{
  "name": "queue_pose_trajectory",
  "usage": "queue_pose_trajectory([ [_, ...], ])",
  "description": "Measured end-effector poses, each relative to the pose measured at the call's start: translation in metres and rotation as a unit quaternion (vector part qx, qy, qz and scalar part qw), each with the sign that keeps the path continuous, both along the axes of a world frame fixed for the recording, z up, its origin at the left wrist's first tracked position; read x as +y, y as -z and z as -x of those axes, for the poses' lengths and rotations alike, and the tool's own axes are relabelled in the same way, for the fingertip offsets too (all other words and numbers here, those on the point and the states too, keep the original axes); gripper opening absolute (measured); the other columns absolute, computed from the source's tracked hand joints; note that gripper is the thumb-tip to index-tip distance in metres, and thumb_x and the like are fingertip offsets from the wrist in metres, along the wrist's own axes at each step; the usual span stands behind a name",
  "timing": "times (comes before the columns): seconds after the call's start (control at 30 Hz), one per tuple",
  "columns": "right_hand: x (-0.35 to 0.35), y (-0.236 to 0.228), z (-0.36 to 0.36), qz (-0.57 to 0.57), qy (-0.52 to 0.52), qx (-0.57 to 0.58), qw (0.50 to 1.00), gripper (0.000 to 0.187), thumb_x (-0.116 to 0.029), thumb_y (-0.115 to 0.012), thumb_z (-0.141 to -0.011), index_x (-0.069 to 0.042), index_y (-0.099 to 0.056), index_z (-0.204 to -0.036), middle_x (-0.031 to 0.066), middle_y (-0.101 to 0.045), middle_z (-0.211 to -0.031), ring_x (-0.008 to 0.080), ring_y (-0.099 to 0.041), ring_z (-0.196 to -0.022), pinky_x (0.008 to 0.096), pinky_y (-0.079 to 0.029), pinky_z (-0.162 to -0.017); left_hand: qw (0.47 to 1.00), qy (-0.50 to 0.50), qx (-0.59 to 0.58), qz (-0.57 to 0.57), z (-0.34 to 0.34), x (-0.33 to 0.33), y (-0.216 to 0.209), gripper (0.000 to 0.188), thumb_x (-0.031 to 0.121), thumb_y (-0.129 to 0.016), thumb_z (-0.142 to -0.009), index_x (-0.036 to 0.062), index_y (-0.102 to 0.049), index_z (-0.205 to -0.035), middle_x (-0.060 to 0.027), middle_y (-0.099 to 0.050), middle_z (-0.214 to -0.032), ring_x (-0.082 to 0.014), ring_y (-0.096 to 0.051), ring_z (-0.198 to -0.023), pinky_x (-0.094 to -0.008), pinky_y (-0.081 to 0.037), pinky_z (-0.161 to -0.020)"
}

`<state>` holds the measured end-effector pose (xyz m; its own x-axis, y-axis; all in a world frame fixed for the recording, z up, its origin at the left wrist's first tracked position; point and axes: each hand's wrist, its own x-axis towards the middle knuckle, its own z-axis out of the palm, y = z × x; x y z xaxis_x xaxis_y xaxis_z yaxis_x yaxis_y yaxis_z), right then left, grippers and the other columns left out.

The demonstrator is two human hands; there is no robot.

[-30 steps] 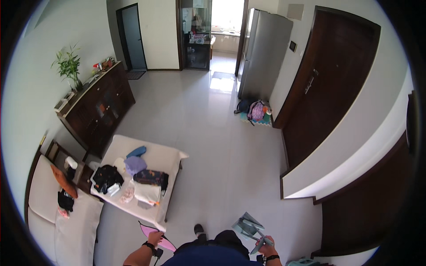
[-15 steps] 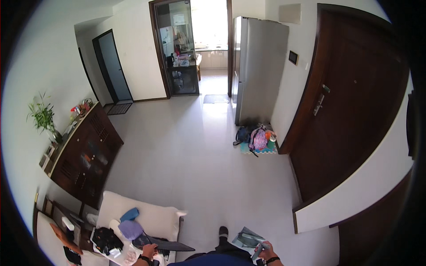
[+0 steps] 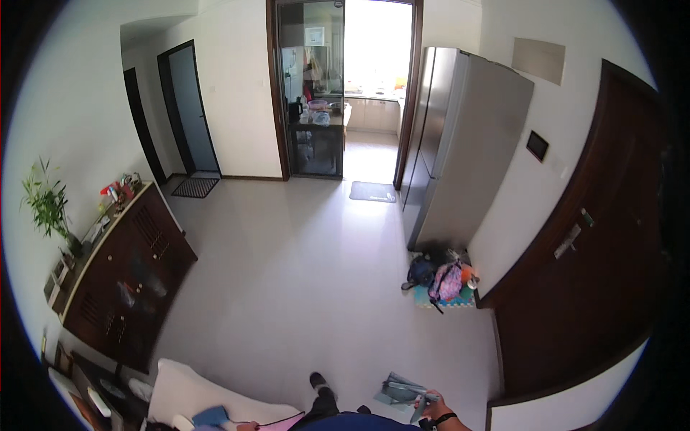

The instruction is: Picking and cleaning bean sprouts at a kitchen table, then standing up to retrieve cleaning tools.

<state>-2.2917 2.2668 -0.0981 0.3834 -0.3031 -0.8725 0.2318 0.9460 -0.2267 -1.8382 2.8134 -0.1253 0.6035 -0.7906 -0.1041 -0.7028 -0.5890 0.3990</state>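
Observation:
My right hand [image 3: 434,407], with a dark band at the wrist, is closed on a grey-green, flat, folded object [image 3: 399,389] with a handle-like strip. Its exact kind is unclear. It hangs over the floor to the right of my dark-trousered leg. Only a small part of my left hand [image 3: 249,426] shows at the lower edge, beside the cream sofa seat [image 3: 208,394]. From it a thin pink thing with a dark edge [image 3: 282,422] reaches toward my legs, mostly cut off. A blue folded item [image 3: 210,416] lies on the seat near this hand.
A dark wooden cabinet [image 3: 129,287] with a plant [image 3: 49,205] stands at the left. Ahead, a glass sliding door [image 3: 314,136] opens to a bright kitchen. A tall grey fridge [image 3: 474,144], bags [image 3: 447,281] on a foam mat, and a brown door [image 3: 575,302] line the right.
The view has tilted up and shifted, so the sofa seat and my left hand sit lower, mostly out of the picture. My foot has moved forward. My right hand still holds the grey-green object.

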Motion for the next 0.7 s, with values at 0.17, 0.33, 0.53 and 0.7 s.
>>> queue_pose_trajectory([
  [0.17,-0.069,-0.001,-0.105,0.042,0.002,0.000,0.999,0.034,-0.030,-0.058,-0.081,0.003,-0.053,-0.090,0.0221,-0.054,-0.079,0.0381,-0.056,-0.072,0.0504,-0.051,-0.070,0.923,-0.261,0.280,-0.027,-0.139,-0.113,0.001,0.015,0.019,-0.059,-0.087,0.0056,-0.065,-0.088,-0.0138,-0.065,-0.075,-0.0258,-0.061,-0.062,-0.0378,-0.047,-0.054],
  [0.33,-0.138,-0.002,-0.223,0.043,0.015,-0.026,0.999,0.033,-0.029,-0.058,-0.082,0.003,-0.054,-0.086,0.0210,-0.054,-0.079,0.0359,-0.057,-0.072,0.0478,-0.052,-0.070,0.741,-0.438,0.492,0.129,-0.277,-0.239,-0.052,0.015,0.018,-0.065,-0.083,0.0027,-0.064,-0.083,-0.0075,-0.062,-0.069,-0.0178,-0.060,-0.058,-0.0307,-0.048,-0.048],
  [0.53,-0.242,0.023,-0.361,0.010,-0.015,-0.022,1.000,0.034,-0.029,-0.059,-0.081,0.002,-0.053,-0.091,0.0220,-0.055,-0.083,0.0366,-0.056,-0.074,0.0487,-0.051,-0.071,0.725,-0.493,0.463,0.132,-0.407,-0.334,-0.074,0.014,0.017,-0.064,-0.083,0.0032,-0.062,-0.079,-0.0071,-0.061,-0.067,-0.0176,-0.059,-0.056,-0.0302,-0.046,-0.047],
  [0.7,-0.342,0.041,-0.496,-0.048,-0.029,0.041,0.998,0.035,-0.030,-0.060,-0.081,0.000,-0.051,-0.097,0.0240,-0.052,-0.090,0.0367,-0.055,-0.078,0.0490,-0.051,-0.075,0.930,-0.281,0.217,0.093,-0.478,-0.354,-0.084,0.019,0.021,-0.059,-0.090,0.0049,-0.066,-0.085,-0.0082,-0.061,-0.067,-0.0195,-0.054,-0.056,-0.0375,-0.043,-0.053],
])
